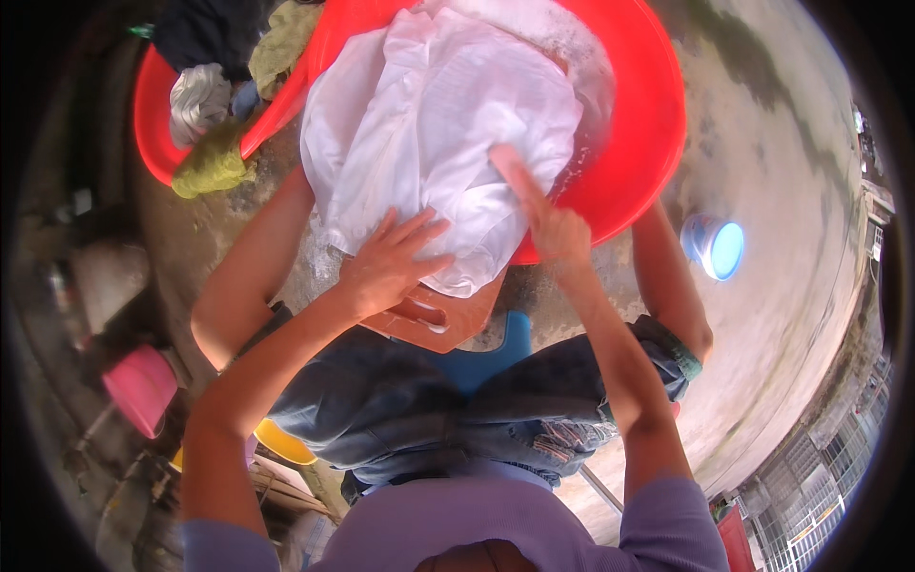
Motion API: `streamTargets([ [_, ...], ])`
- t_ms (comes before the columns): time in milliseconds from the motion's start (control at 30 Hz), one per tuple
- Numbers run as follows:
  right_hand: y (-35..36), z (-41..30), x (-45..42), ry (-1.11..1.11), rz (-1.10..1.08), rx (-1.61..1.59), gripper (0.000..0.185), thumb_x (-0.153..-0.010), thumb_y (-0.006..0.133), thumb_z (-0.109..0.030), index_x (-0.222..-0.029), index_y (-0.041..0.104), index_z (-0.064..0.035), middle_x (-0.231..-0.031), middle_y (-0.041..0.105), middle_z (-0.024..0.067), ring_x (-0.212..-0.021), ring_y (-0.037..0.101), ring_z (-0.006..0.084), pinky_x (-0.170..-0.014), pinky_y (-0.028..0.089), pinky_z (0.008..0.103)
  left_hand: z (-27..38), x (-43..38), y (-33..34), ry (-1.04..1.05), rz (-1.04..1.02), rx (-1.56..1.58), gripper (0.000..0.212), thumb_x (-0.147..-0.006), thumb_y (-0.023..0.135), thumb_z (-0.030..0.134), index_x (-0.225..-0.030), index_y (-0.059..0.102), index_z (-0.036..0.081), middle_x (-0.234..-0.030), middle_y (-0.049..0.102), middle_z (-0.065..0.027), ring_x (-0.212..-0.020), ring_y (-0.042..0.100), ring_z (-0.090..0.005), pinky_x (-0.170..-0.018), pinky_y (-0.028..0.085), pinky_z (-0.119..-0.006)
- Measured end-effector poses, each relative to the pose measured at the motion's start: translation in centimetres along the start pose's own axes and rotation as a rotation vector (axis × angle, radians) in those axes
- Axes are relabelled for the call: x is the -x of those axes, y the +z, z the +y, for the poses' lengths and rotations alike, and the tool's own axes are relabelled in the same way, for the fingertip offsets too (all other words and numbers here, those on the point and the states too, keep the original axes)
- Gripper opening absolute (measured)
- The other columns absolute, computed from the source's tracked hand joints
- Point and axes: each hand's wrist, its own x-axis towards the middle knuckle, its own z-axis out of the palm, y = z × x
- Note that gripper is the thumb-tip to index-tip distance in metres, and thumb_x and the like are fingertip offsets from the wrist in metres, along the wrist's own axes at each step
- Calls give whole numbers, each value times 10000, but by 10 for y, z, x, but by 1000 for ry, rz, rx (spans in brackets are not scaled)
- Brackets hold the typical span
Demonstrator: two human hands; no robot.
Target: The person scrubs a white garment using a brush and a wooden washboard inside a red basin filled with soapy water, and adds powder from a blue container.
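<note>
A wet white garment [443,121] lies draped over a brown washboard [468,314] that leans in a large red basin [654,129]. My left hand [393,264] rests on the garment's near left edge, its fingers spread and the palm beside the board's handle slot. Over the right side of the cloth is my right hand [561,232], its fingers mostly curled. From it a long, blurred, pinkish shape reaches onto the fabric; I cannot tell whether this is an extended finger or a held thing. Sudsy water [590,64] shows at the basin's far right.
A second red basin [154,136] at the upper left holds dark, grey and olive clothes, with a yellow-green cloth [211,164] over its rim. A white and blue bucket [715,247] stands right. A blue stool [518,336] shows between my legs, and a pink bucket [143,390] is at left.
</note>
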Motion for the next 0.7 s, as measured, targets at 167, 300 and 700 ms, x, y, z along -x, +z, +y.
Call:
streamTargets([
  [167, -6, -27, 75, -171, -130, -213, 529, -917, 534, -260, -1411, 366, -353, -503, 555, 141, -454, 594, 327, -438, 483, 468, -4, 13, 6, -28, -38, 4, 467, -718, 629, 69, -1164, 622, 208, -1440, 383, -75, -1381, 288, -269, -1081, 247, -555],
  [300, 19, 87, -64, 293, -80, -152, 423, -961, 393, -434, -1381, 348, -445, -831, 650, 248, -793, 642, 424, -678, 515, 541, 4, -1, 3, 12, -10, 6, 491, -704, 634, 46, -1167, 624, 206, -1432, 392, -77, -1372, 304, -280, -1078, 246, -569],
  [700, 77, 115, -172, 697, 72, -641, 561, -745, 648, -486, -989, 666, 20, -973, 666, 236, -974, 634, 368, -816, 493, 423, 0, -7, 1, -71, 11, 207, 471, -715, 622, 28, -1159, 625, 186, -1342, 473, -99, -1307, 375, -329, -1060, 286, -542],
])
